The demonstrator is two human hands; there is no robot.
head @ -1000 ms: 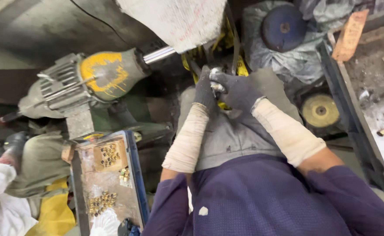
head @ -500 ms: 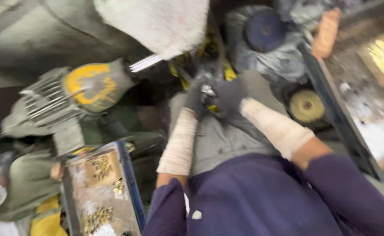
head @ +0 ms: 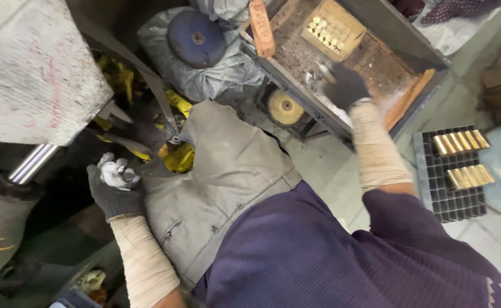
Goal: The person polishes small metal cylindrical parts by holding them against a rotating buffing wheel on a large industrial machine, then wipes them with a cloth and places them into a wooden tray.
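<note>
My left hand (head: 112,191), in a dark glove with a wrapped forearm, is closed around a crumpled white rag (head: 115,171) beside my grey-clad knee (head: 222,165). My right hand (head: 346,85), also gloved and wrapped, reaches out over a dirty metal tray (head: 376,63) at the upper right and holds a small shiny metal piece (head: 325,72) at its fingertips. A cardboard box of small brass parts (head: 329,29) lies in the tray just beyond that hand.
A white buffing wheel (head: 34,74) on a steel shaft fills the upper left. A blue disc (head: 196,39) lies on grey plastic, a yellow wheel (head: 284,107) under the tray. Brass bars (head: 460,157) rest on a black grid tray at right.
Both hands were together on a small metal piece over my lap. Now the right hand has swung out to the tray at right; the left has dropped left with the rag.
</note>
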